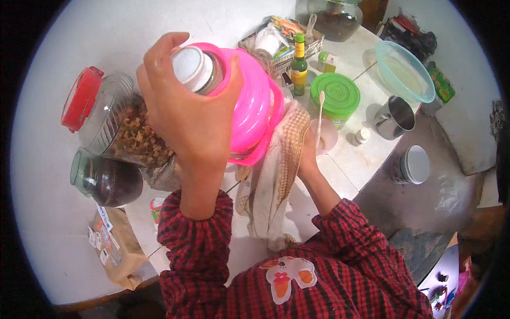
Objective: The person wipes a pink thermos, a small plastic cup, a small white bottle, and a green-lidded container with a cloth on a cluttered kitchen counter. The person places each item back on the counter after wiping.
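My left hand (187, 115) arches over the top of a glossy pink plastic container (255, 101), thumb on its pink side and fingers curled round the far side. A white round lid (187, 67) shows inside the pink collar under my palm, with a clear wall below it. My right hand (307, 153) is mostly hidden behind a white and tan waffle-weave towel (275, 175). It presses the cloth to the container's right side, and the towel's long end hangs towards my chest. The container's underside is out of sight.
Left stand a red-lidded jar of brown dried pieces (139, 139) and a dark-filled glass jar (119, 181). Right are a green bottle (299, 69), a green-lidded tub (334, 93), a toothbrush in a pink cup (328, 137), a steel mug (392, 119) and a small white bottle (362, 136).
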`<state>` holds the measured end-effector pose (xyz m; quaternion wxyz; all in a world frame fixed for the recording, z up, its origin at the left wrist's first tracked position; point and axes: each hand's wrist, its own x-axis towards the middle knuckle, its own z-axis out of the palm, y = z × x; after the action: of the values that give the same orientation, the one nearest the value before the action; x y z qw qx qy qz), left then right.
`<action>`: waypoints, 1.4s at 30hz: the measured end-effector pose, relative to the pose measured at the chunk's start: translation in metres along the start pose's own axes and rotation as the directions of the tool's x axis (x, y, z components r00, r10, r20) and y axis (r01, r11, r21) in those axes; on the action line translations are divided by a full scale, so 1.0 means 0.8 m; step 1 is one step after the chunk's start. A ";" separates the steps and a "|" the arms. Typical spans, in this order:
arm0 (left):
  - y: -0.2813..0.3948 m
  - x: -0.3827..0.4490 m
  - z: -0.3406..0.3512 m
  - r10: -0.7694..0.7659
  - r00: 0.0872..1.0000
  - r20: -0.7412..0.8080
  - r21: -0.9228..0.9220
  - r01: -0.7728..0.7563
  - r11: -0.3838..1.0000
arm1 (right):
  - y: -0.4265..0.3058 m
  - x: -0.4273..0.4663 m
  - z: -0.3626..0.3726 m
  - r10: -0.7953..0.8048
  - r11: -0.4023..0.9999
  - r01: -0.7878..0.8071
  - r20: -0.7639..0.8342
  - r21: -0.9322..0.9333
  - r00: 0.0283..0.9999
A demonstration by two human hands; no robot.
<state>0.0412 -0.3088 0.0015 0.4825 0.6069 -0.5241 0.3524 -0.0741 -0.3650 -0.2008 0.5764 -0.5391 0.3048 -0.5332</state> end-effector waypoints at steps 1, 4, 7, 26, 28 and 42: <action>0.000 -0.001 0.000 0.001 1.000 0.014 -0.006 -0.001 1.000 | 0.002 0.002 -0.004 0.029 1.000 -0.029 0.029 -0.005 0.999; 0.001 -0.003 0.004 0.020 0.999 0.046 -0.049 -0.018 0.999 | 0.021 0.009 -0.006 -0.041 0.999 0.040 -0.031 -0.003 0.999; -0.001 -0.004 0.004 0.051 0.997 0.051 -0.075 -0.047 0.996 | -0.012 0.016 0.007 0.004 0.994 -0.002 0.021 -0.110 1.000; 0.001 0.006 0.019 -0.006 0.993 0.117 0.081 -0.003 0.997 | -0.002 0.025 0.029 -0.235 0.942 0.187 -0.150 -0.279 0.960; 0.003 0.006 0.019 -0.011 0.992 0.129 0.082 0.000 0.997 | -0.009 0.039 0.024 -0.246 0.905 0.181 -0.125 -0.384 0.961; -0.005 0.007 0.017 -0.062 0.994 0.088 0.076 0.056 0.996 | -0.005 0.005 0.019 0.086 0.981 -0.064 -0.119 0.182 0.989</action>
<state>0.0454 -0.3232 0.0018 0.4459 0.6547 -0.5138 0.3295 -0.0603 -0.3641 -0.1928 0.6214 -0.4389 0.3120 -0.5691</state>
